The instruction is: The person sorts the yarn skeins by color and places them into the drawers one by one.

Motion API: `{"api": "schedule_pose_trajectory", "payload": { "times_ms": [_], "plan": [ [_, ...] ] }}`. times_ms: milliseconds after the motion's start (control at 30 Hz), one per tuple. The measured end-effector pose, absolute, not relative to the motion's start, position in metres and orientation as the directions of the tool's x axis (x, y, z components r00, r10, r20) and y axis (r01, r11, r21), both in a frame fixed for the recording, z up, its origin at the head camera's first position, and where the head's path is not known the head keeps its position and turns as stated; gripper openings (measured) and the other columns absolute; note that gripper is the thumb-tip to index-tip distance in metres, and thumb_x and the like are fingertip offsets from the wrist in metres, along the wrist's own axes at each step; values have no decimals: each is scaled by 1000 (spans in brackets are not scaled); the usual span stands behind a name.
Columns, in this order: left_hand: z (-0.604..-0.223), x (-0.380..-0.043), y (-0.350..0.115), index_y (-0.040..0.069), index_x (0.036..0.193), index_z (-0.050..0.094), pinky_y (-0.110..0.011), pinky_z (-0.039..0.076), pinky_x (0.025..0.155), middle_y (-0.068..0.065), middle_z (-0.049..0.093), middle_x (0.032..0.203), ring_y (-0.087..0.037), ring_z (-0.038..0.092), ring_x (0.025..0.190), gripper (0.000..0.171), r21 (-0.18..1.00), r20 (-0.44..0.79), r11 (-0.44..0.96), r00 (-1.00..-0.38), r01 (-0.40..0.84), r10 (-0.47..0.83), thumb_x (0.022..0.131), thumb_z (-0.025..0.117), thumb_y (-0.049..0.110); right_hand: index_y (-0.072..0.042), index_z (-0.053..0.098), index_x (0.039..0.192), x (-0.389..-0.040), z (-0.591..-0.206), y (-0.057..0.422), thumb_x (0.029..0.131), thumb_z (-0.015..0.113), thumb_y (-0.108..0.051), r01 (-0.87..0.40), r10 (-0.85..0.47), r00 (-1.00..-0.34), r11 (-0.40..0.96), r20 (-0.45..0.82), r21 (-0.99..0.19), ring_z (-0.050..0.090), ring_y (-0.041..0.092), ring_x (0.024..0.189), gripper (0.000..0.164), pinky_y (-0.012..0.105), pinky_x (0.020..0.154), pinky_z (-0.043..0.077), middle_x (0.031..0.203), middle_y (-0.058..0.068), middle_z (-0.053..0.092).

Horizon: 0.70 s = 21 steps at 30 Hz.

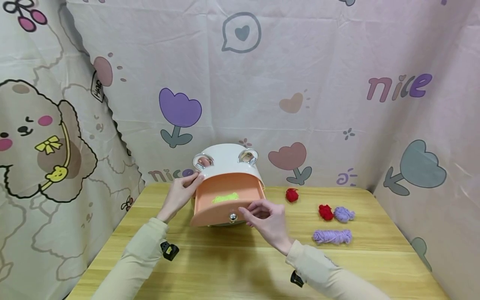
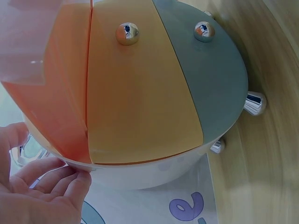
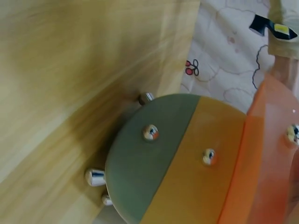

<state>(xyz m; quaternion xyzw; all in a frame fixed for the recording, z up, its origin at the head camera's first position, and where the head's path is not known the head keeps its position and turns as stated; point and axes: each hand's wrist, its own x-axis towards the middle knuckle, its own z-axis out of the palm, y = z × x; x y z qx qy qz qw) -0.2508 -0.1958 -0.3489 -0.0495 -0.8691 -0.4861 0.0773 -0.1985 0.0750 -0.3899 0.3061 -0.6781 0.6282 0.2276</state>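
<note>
A small rounded drawer cabinet [image 1: 225, 160] with a white shell and silver ears stands on the table. Its peach top drawer [image 1: 215, 213] is pulled out, with a neon yellow-green yarn bundle [image 1: 226, 198] inside. My left hand [image 1: 181, 195] holds the shell's left side beside an ear; in the left wrist view its bent fingertips touch the white rim. At the drawer front's right end, my right hand [image 1: 269, 221] pinches the edge, near the silver knob [image 1: 233, 217]. Below, the yellow drawer [image 2: 140, 93] and the green drawer [image 2: 210, 79] are closed.
On the wooden table [image 1: 240, 271], right of the cabinet, lie a red yarn ball [image 1: 291, 195], a second red ball [image 1: 326, 212], a lilac yarn ball [image 1: 343, 214] and a lilac yarn skein [image 1: 332, 236]. A printed curtain [image 1: 240, 83] hangs behind and at both sides.
</note>
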Motion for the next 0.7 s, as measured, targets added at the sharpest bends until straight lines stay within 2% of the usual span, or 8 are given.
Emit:
{"api": "schedule_pose_trajectory", "payload": {
  "times_ms": [133,267,467,700],
  "plan": [
    [-349,-250,-196,5,149,47,-45,53,105,-18,48,152,-35,56,134,64,832,178,532,-984,154,7,102,55,47,0,69,81,-199,-398,66,80,81,2,-767,-123,-640,55,758,-639,70,16,51,13,23,49,58,65,15,73],
    [-350,-251,-197,6,149,47,-46,52,106,-17,48,153,-34,56,134,64,828,179,539,-984,153,4,102,55,48,-3,69,82,-201,-404,62,75,86,-1,-813,-104,-582,108,806,-573,71,9,56,18,19,53,58,66,10,74],
    [-350,-252,-198,6,149,48,-46,53,105,-17,49,152,-34,57,133,63,825,187,543,-982,157,-1,102,55,48,-1,70,87,-204,-411,57,70,87,5,-873,-139,-488,100,862,-478,73,14,58,25,18,56,59,73,13,75],
    [-352,-252,-197,5,149,47,-46,53,104,-18,49,152,-34,58,132,64,833,180,532,-984,153,0,102,55,48,1,68,85,-208,-419,54,63,88,10,-893,-166,-450,102,878,-438,73,19,58,31,21,54,59,72,14,76]
  ]
}}
